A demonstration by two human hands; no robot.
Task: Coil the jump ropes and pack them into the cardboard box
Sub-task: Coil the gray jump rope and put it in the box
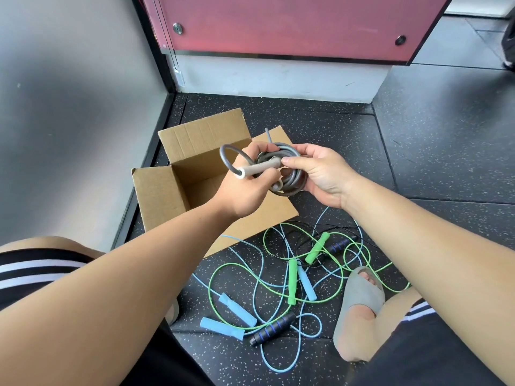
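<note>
Above the open cardboard box [158,196], the person holds a gray jump rope [289,174] wound into a rough coil, with one loop sticking out. The left hand [245,193] grips a pale handle against the bundle. The right hand [320,174] cups the coil and pinches the handle's tip. What shows of the box's inside looks bare, so I judge nothing is packed yet. On the floor [432,151] nearby, the green rope [317,247], light blue ropes [237,309] and black rope [274,327] lie tangled, all waiting to be coiled.
</note>
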